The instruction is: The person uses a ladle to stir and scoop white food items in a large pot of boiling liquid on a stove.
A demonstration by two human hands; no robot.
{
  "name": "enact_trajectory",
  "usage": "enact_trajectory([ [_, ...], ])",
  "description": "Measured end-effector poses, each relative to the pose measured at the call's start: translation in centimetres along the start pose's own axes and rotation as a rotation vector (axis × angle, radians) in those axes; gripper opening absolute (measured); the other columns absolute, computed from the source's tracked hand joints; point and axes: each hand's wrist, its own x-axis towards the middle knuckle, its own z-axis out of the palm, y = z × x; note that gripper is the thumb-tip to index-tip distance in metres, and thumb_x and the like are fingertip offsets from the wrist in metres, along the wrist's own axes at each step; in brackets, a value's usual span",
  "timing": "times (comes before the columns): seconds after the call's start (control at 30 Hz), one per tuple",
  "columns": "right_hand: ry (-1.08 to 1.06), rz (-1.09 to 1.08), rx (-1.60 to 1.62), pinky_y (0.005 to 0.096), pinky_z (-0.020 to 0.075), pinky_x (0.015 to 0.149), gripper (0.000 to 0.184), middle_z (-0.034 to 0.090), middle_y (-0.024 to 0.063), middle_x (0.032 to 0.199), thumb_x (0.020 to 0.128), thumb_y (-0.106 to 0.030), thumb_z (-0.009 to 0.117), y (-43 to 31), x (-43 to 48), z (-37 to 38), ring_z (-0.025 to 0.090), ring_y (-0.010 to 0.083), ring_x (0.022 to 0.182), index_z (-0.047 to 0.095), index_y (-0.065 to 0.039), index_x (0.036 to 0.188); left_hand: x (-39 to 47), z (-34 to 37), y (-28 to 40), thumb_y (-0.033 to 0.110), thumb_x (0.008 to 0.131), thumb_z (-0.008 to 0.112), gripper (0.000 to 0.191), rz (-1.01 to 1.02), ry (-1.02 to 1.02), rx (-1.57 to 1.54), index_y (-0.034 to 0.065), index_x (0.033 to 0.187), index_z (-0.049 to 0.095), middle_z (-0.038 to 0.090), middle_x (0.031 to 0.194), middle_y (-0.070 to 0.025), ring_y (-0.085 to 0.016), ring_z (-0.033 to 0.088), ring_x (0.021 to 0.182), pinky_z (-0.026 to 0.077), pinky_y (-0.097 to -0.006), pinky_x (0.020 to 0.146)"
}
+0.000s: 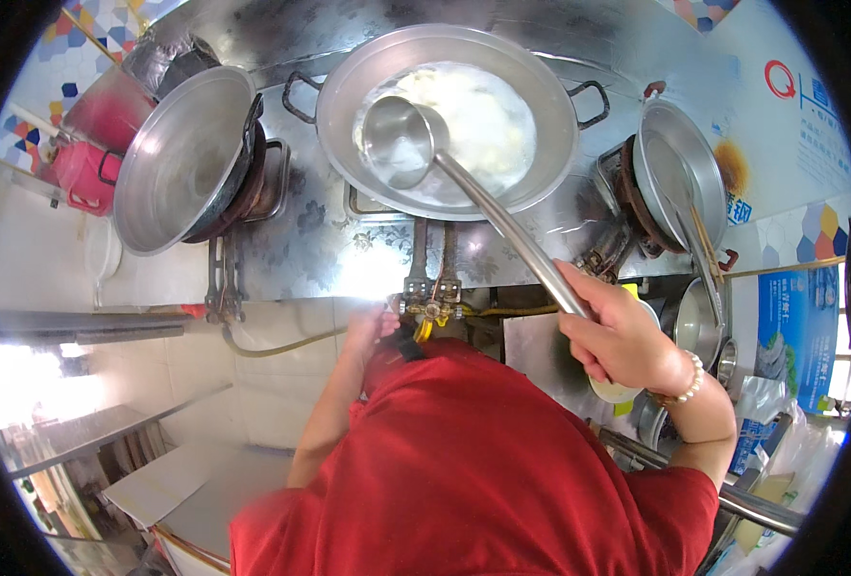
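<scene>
A large metal ladle [515, 227] is held by its handle in my right hand [613, 331]. Its bowl is over the wide two-handled metal pan [339, 158] at the centre, partly in or just above the whitish, bubbling liquid [479, 108]; contact cannot be told. Pale pieces show in the liquid. My left hand [373, 325] is low at the stove's front edge, beside the gas valves [433, 291], with its fingers curled. Whether it grips something there is unclear in the glare.
An empty metal pan [180, 158] sits on the left burner. The right burner bears a smaller pan [685, 144] with a metal utensil and chopsticks. Pink containers [87, 173] stand far left. Below right are metal bowls [693, 317], a metal rail [750, 500] and plastic bags.
</scene>
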Motion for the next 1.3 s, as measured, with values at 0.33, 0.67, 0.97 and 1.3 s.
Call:
enact_trajectory([
  [0.33,0.02,-0.224,1.186,0.0129,0.0259,0.033,0.047,0.045,0.0042,0.084,0.088,-0.003,0.049,8.3,0.2,-0.3,0.034,0.0012,0.051,0.04,-0.003,0.134,-0.2,-0.4,-0.2,0.02,0.09,0.054,0.028,0.075,-0.015,-0.041,-0.0028,0.104,0.048,0.064,0.083,-0.0181,-0.026,0.064,0.069,0.053,-0.0346,0.064],
  [0.67,0.921,-0.41,0.669,0.0173,0.0278,0.035,0.054,0.051,0.0,0.073,0.084,0.0,0.049,15.4,-5.1,-3.1,0.035,0.0016,0.043,0.038,-0.004,0.137,0.4,-1.3,-0.6,0.02,0.088,0.056,0.026,0.066,-0.054,-0.05,-0.0014,0.102,0.051,0.063,0.083,-0.0164,-0.028,0.063,0.072,0.052,-0.0375,0.066],
  [0.97,1.535,-0.249,-0.745,0.0251,0.0454,0.065,0.063,0.061,0.0147,0.098,0.077,0.005,0.054,25.8,-3.7,-6.0,0.054,0.0138,0.067,0.039,-0.005,0.137,-0.6,-1.1,-0.1,0.021,0.088,0.055,0.026,0.06,0.024,-0.014,-0.0014,0.102,0.052,0.065,0.082,-0.0152,-0.023,0.064,0.07,0.053,-0.0344,0.065],
  [1.3,0.811,-0.718,0.94,0.014,0.0283,0.035,0.056,0.054,0.0081,0.088,0.088,0.003,0.047,14.5,-1.3,-3.4,0.038,0.0008,0.048,0.028,0.0,0.14,-0.2,-0.9,-0.3,0.019,0.09,0.053,0.025,0.053,0.05,0.01,-0.0018,0.103,0.052,0.065,0.083,-0.0157,-0.023,0.064,0.068,0.053,-0.0331,0.063],
])
